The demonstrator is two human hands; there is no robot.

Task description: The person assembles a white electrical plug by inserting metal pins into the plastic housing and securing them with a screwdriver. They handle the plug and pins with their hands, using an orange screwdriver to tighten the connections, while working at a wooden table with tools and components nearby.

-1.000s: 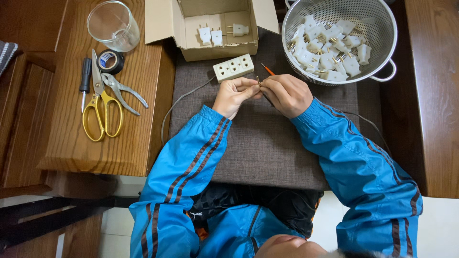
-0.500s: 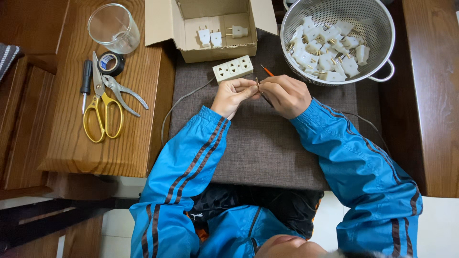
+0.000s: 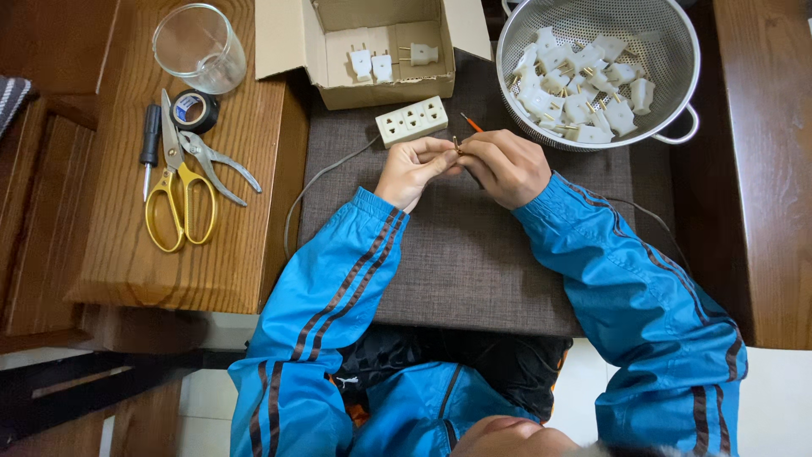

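On a grey-brown woven mat point(image 3: 474, 254) between wooden tabletops, left hand point(image 3: 412, 169) and right hand point(image 3: 505, 165) pinched together round a small brass-pronged plug part point(image 3: 457, 145). Just beyond, white socket strip point(image 3: 412, 120), cardboard box point(image 3: 372, 51), metal colander point(image 3: 677, 51) of plugs. Over left: yellow scissors point(image 3: 179, 199), pliers point(image 3: 216, 165), tape point(image 3: 194, 110), glass point(image 3: 199, 46).

Both arms in bright blue sleeves reach up toward twelve o'clock and bend in so the two hands meet. The left hand point(image 3: 412, 169) sits at nine o'clock, fingers pinched together. The right hand point(image 3: 505, 167) sits at three o'clock, fingers curled, its fingertips touching the left ones.
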